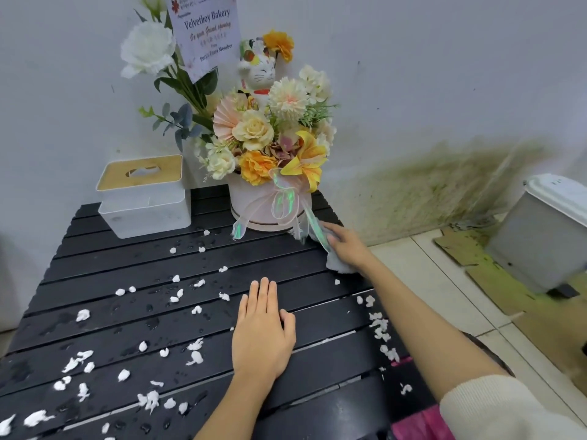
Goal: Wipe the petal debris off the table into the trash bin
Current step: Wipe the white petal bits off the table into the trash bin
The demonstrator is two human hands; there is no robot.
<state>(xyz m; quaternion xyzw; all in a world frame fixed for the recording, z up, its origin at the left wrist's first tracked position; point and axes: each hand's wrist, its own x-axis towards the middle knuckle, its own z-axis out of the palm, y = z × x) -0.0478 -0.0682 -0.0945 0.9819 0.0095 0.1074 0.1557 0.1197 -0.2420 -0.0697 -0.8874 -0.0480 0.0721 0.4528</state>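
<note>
The left hand (263,331) lies flat on the dark slatted worktop (286,258), palm down, fingers straight and close together pointing toward 12 o'clock, holding nothing. The right hand (347,247) reaches out to about 1 o'clock from the left hand, near the worktop's right edge, and presses down on a pale cloth (337,265) whose crumpled edge shows beneath the palm; its fingers look spread over the cloth, though how tightly they grasp it cannot be told. Just beside this hand, at its 10 o'clock, stands a round pink flower box (263,206) tied with an iridescent ribbon (286,201), one ribbon tail falling across the fingers. The box is filled with cream, orange and yellow blooms and a lucky-cat figurine (260,71). A white tissue box (144,198) with a wooden lid sits at the worktop's far left corner, and a printed card (206,33) rises behind the flowers. White petal debris (193,350) is scattered over the worktop, thickest at 8 o'clock from the left hand, with a thinner line along the right edge at 3 o'clock; water droplets bead the slats among the bits. The trash bin (540,236), grey with a white lid, stands on the floor well apart from the worktop, at 2 o'clock.
</note>
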